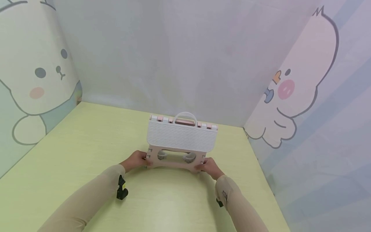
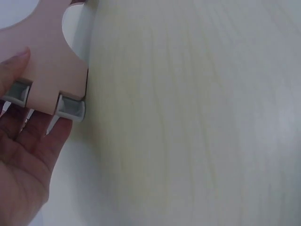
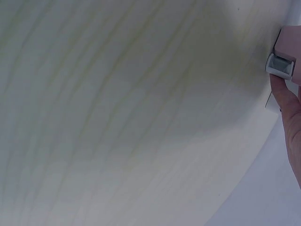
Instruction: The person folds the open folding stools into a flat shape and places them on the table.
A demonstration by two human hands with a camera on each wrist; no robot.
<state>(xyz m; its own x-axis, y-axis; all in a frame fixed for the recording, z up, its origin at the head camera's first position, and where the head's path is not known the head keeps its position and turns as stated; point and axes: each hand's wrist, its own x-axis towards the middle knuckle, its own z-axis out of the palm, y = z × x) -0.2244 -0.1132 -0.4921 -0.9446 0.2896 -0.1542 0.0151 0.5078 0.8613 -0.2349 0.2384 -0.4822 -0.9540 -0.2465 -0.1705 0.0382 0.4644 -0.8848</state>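
A folding stool (image 1: 182, 137) stands at the back of the table in the head view, its white woven-textured top tilted toward me. A white carry handle (image 1: 186, 113) arches over its upper edge. Below the top is a pink leg panel (image 1: 174, 165) with cut-outs. My left hand (image 1: 136, 160) grips the panel's left end; in the left wrist view the thumb lies on the pink face and the fingers go behind, by the grey hinge pieces (image 2: 70, 107). The panel's right end is held by my right hand (image 1: 211, 167), only partly visible in the right wrist view beside a hinge piece (image 3: 280, 66).
The pale yellow table (image 1: 162, 206) reaches back to a grey-white curtain wall (image 1: 185, 58). Cartoon-printed side walls stand left and right. Each forearm wears a black wrist mount (image 1: 121, 188) over a beige sleeve (image 1: 87, 196).
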